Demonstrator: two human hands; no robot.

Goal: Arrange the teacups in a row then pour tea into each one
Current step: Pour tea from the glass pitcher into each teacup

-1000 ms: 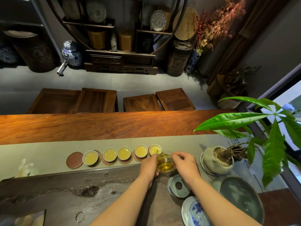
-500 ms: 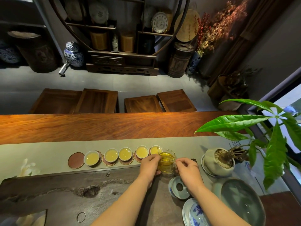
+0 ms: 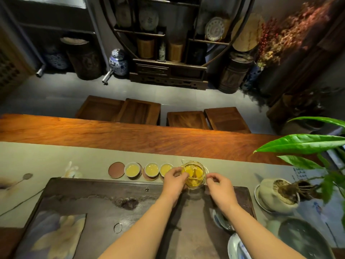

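Note:
A row of small white teacups holding yellow tea stands on round coasters on the grey runner; three cups point(image 3: 132, 170) point(image 3: 152, 169) point(image 3: 166, 169) show. An empty brown coaster point(image 3: 116, 169) lies at the row's left end. The cups further right are hidden behind a glass pitcher point(image 3: 194, 174) of yellow tea, which is upright at the far edge of the dark tea tray point(image 3: 93, 199). My left hand point(image 3: 174, 181) grips the pitcher's left side. My right hand point(image 3: 218, 186) pinches at its right side, where the handle is.
A potted plant point(image 3: 278, 195) with green leaves stands on a saucer at the right. A blue-and-white lidded bowl point(image 3: 222, 221), a saucer point(image 3: 237, 247) and a large dark bowl point(image 3: 302, 238) sit near my right forearm. Beyond the runner lies the wooden table top point(image 3: 130, 135), with stools behind.
The pitcher was tilted over the rightmost cup; it has come back upright and a little nearer the tray. Both hands stayed on it.

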